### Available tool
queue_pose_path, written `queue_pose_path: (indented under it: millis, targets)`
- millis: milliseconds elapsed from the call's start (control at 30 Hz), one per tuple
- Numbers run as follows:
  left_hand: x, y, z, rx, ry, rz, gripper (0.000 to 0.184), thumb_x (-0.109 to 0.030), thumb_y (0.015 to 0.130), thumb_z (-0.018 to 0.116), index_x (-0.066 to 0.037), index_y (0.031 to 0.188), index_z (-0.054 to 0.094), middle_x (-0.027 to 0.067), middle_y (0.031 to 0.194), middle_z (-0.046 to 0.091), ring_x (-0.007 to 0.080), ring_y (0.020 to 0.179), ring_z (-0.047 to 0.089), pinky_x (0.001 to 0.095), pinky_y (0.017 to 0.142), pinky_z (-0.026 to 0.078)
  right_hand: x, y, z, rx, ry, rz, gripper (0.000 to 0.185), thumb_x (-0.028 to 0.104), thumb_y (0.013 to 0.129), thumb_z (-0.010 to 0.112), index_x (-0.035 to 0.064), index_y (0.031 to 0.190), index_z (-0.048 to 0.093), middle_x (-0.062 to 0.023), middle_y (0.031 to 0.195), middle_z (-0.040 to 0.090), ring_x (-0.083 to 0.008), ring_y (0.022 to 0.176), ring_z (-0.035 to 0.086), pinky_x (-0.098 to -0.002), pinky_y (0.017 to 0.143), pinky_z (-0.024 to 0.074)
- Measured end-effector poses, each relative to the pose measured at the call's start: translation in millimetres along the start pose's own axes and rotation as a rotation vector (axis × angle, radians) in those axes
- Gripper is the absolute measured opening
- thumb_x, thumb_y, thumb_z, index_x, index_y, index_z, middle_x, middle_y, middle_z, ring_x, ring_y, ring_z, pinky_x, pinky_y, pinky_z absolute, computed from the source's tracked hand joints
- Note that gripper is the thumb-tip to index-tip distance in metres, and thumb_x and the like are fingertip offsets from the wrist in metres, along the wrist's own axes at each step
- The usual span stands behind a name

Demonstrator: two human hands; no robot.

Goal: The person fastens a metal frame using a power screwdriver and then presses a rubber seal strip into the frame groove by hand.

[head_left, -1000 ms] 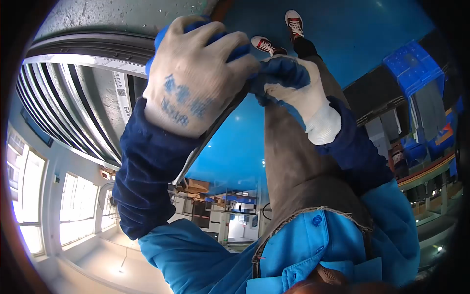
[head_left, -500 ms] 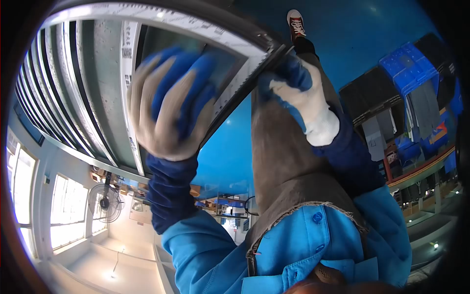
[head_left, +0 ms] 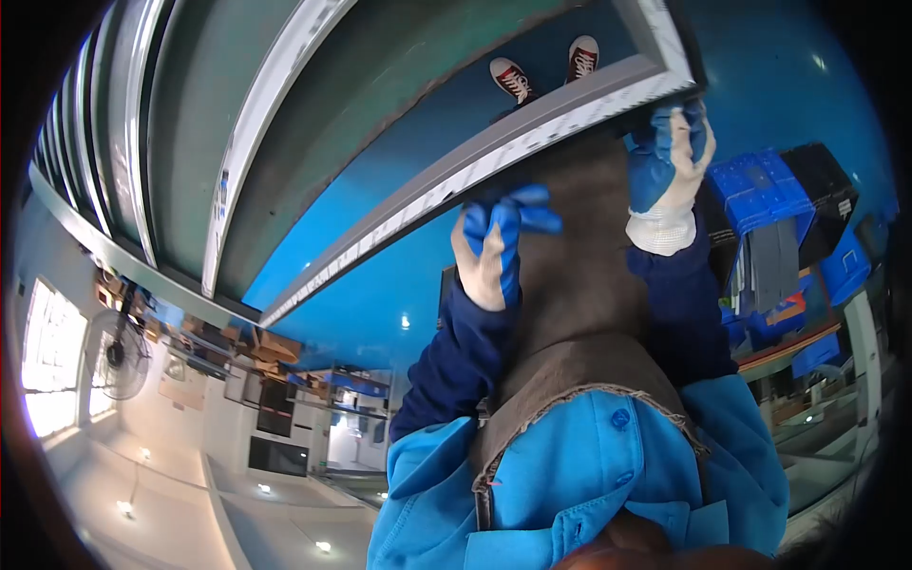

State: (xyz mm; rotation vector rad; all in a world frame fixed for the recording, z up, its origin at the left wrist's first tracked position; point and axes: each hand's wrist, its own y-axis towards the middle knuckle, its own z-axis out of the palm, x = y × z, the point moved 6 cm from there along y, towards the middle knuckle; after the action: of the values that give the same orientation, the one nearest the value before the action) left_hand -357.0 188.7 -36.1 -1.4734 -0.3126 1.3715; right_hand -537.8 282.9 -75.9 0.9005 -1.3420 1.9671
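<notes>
A long metal frame [head_left: 475, 173] with printed white tape on its face runs diagonally to a corner at the upper right. My right hand [head_left: 673, 161], in a white glove with a blue palm, is at the underside of this corner, its fingers curled against the edge. Below the middle of the long bar, my left hand [head_left: 494, 245], gloved the same way, is apart from the frame. Its fingers are partly spread, with nothing visible between them.
Metal strips [head_left: 242, 142] lie across a green surface [head_left: 313, 104] at the upper left. Blue crates [head_left: 760, 190] and black boxes [head_left: 819, 195] stand at the right. My shoes [head_left: 583, 59] show through the frame. A fan [head_left: 119, 353] is at the lower left.
The frame's corner and my right hand have moved to the right. My left hand has come off the front of the frame and moved right, below the long bar. More of the frame now shows.
</notes>
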Motion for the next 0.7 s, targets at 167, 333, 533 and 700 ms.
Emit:
queue_pose_path:
  millis: [167, 333, 533, 700]
  targets:
    - [10, 10, -9, 0.03, -0.36, -0.082, 0.031, -0.018, 0.087, 0.05, 0.007, 0.103, 0.054, 0.0141, 0.096, 0.06, 0.0207, 0.074, 0.06, 0.0272, 0.067, 0.048, 3, -25, 12, -0.004, -0.066, -0.004, 0.018, 0.005, 0.075, 0.058, -0.0012, 0.092, 0.055, -0.0065, 0.077, 0.06, -0.0104, 0.059, 0.053, -0.018, 0.057, 0.0453]
    - [35, 18, -1, 0.055, -0.428, -0.089, 0.02, -0.009, 0.082, 0.055, 0.005, 0.096, 0.056, 0.013, 0.1, 0.06, 0.0215, 0.082, 0.061, 0.0299, 0.07, 0.048, -18, -44, 26, -0.085, -0.154, -0.063, 0.019, 0.007, 0.075, 0.059, -0.0017, 0.091, 0.054, -0.0062, 0.078, 0.059, -0.0099, 0.059, 0.051, -0.0178, 0.058, 0.0442]
    - [34, 32, 12, -0.036, -0.094, 0.137, 0.021, -0.011, 0.082, 0.057, 0.003, 0.098, 0.057, 0.0134, 0.1, 0.061, 0.0228, 0.08, 0.061, 0.0313, 0.069, 0.049, 1, -31, 13, 0.048, -0.035, -0.09, 0.015, 0.004, 0.076, 0.051, -0.0009, 0.089, 0.055, -0.0037, 0.071, 0.058, -0.0079, 0.056, 0.047, -0.0161, 0.054, 0.0404]
    - [33, 37, 27, -0.01, -0.017, 0.19, 0.022, -0.012, 0.082, 0.058, 0.001, 0.099, 0.057, 0.0137, 0.1, 0.061, 0.0239, 0.079, 0.061, 0.0324, 0.068, 0.049, 16, -19, -1, -0.05, -0.092, -0.193, 0.015, 0.003, 0.077, 0.047, 0.0002, 0.089, 0.056, -0.0031, 0.071, 0.057, -0.0067, 0.057, 0.046, -0.0163, 0.054, 0.0395]
